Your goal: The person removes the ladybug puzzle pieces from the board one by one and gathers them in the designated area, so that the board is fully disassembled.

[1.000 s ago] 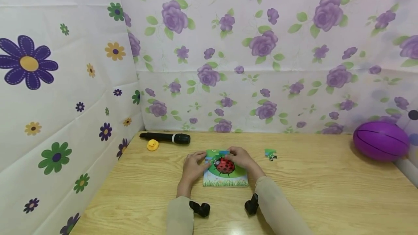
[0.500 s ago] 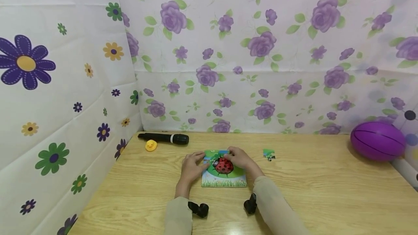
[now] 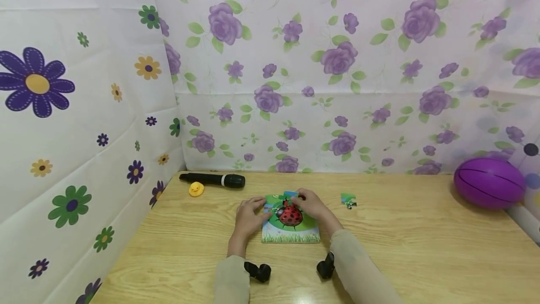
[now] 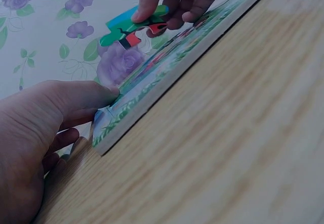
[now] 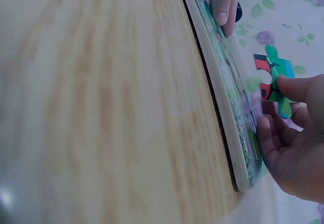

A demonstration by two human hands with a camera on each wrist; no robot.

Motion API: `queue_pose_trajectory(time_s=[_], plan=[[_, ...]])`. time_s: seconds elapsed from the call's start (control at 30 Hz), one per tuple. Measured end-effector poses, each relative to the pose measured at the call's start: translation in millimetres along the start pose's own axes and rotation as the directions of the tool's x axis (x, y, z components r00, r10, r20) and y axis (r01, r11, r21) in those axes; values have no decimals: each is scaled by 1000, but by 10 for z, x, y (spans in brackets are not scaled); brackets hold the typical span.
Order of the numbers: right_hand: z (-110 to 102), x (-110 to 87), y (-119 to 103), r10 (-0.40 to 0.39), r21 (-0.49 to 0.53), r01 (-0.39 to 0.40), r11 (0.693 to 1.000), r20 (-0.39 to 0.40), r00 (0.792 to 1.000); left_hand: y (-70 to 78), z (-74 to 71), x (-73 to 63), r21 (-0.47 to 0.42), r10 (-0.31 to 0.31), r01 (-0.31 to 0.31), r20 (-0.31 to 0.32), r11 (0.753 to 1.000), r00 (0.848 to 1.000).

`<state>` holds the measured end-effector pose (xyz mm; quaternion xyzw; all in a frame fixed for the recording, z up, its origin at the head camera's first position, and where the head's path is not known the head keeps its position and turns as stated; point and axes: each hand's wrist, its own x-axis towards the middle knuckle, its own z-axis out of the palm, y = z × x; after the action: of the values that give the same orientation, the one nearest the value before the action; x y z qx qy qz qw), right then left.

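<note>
A ladybug jigsaw puzzle (image 3: 291,237) lies in its flat board on the wooden table. My left hand (image 3: 248,219) holds the board's left side, its thumb (image 4: 98,93) over the top face and the other fingers bent beside the edge. Above the far part of the puzzle, my right hand (image 3: 313,204) pinches a green, blue and red puzzle piece (image 5: 277,69) between thumb and fingers. That piece is tilted and raised off the board in both wrist views. Its other fingers hang close over the board. Another loose piece (image 3: 348,200) lies on the table to the right.
At the back left are a black microphone (image 3: 213,179) and a small yellow rubber duck (image 3: 196,189). A purple ball (image 3: 489,182) rests at the far right. Flowered cloth (image 3: 295,69) hangs behind and to the left of the table (image 3: 401,252).
The pinched piece has come up from the far edge of the puzzle, with my right hand shifting slightly. My left hand stays at the board's left side.
</note>
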<state>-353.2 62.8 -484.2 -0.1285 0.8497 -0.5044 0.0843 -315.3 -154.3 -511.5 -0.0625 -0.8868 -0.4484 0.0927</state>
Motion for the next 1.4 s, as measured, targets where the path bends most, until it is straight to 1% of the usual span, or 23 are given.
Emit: queue_pose_trajectory(time_s=[0.17,0.37,0.47,0.63,0.83,0.97,1.1,1.27,1.4], plan=[[-12,-22,5,-1,40,5,999,-89,996,12,9,-5,6,-4,4,9,1000,1000],[-119,-62,-25,-35,93,49,994,-151,988,10,15,4,11,5,-5,6,1000,1000],[-208,-84,-8,-37,98,55,994,-178,983,8,16,7,13,6,-7,4,1000,1000],[-376,-113,84,-18,127,46,991,-213,977,-3,19,11,17,9,-9,1,1000,1000],[-593,-163,196,-76,165,116,979,-231,970,-20,24,6,23,4,-4,-7,1000,1000],[-764,-213,265,-88,149,128,981,-248,965,-6,26,2,16,-1,1,-2,1000,1000],[-936,-273,344,-68,123,103,987,-259,963,-3,19,1,13,-7,7,5,1000,1000],[-1119,-332,469,-12,104,42,994,-277,961,-16,9,8,9,-11,11,11,1000,1000],[-1264,-387,581,11,51,3,999,-273,962,-15,12,8,1,-5,5,17,1000,1000]])
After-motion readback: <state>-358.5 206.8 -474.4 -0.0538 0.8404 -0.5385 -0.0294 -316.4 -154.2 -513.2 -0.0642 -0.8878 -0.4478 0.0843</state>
